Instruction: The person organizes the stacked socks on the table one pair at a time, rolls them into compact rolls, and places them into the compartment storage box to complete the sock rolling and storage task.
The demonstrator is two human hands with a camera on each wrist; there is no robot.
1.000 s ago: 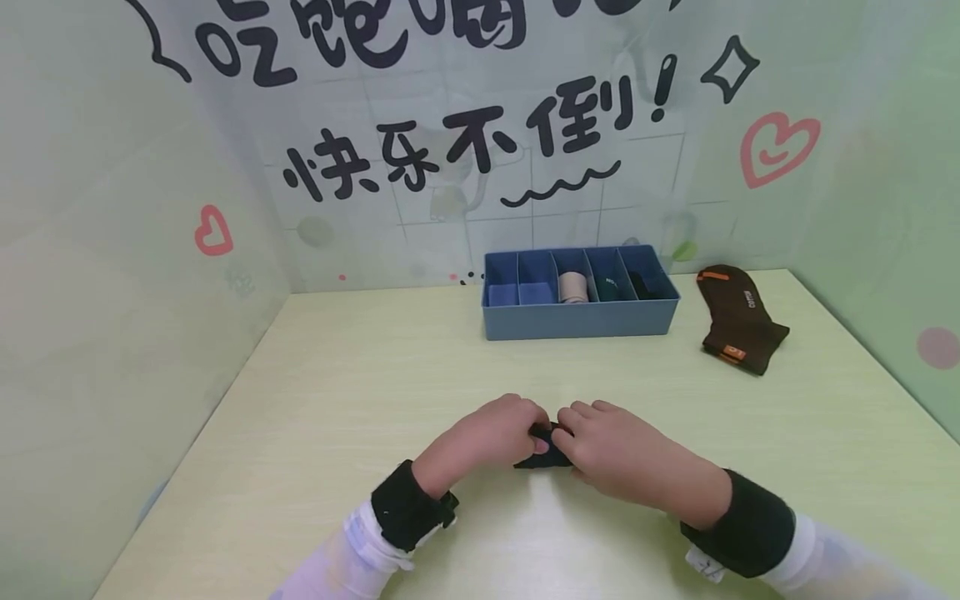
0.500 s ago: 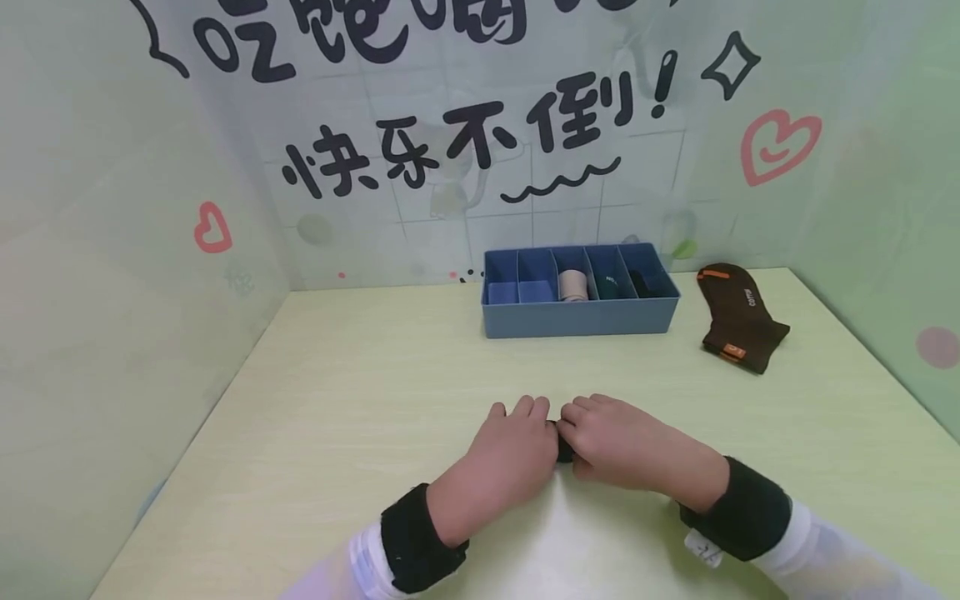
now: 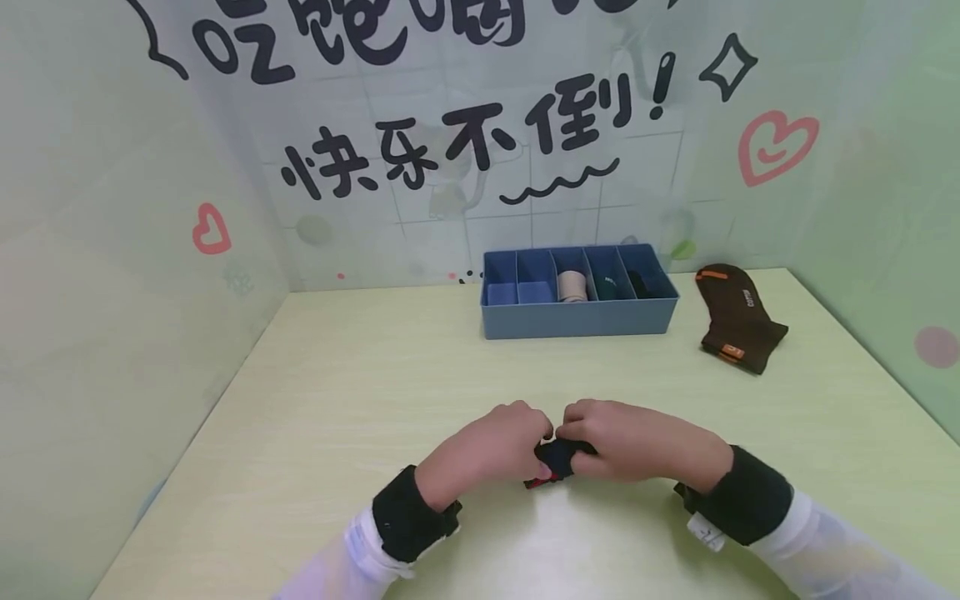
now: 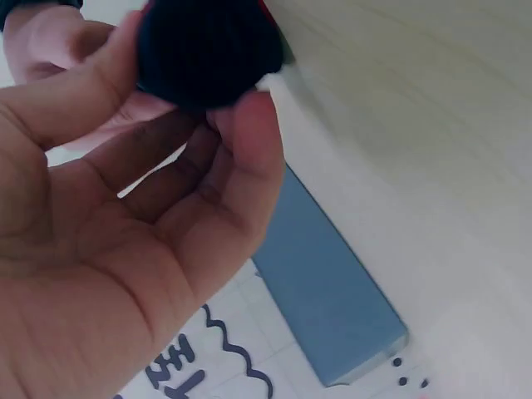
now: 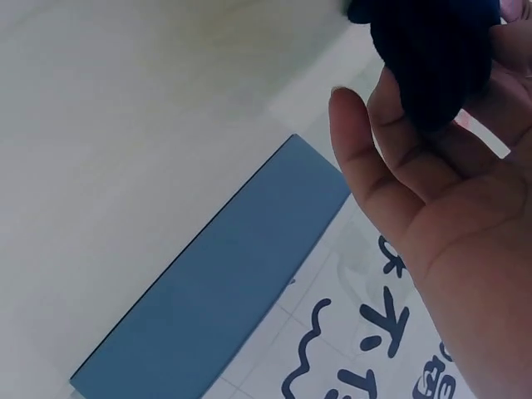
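A dark navy sock [image 3: 557,457] with a red edge is bunched between my two hands, just above or on the table in the head view. My left hand [image 3: 491,450] pinches its left end, and the red strip pokes out below the thumb. From the right, my right hand [image 3: 637,437] grips the other end with thumb and fingers. The left wrist view shows the sock [image 4: 208,54] as a thick rounded bundle between thumb and fingertips. In the right wrist view the navy fabric [image 5: 436,62] lies against curled fingers; the thumb side is partly hidden.
A blue divided box [image 3: 577,321] stands at the back; a pale pink roll [image 3: 573,286] and dark rolled items sit in its right-hand compartments. A brown sock [image 3: 741,321] with orange marks lies flat to its right. Printed walls enclose the table [image 3: 375,358].
My left hand first reached over the sock, nearly hiding it, then drew back left. More navy fabric and the red edge now show between the hands. The box and brown sock stay put.
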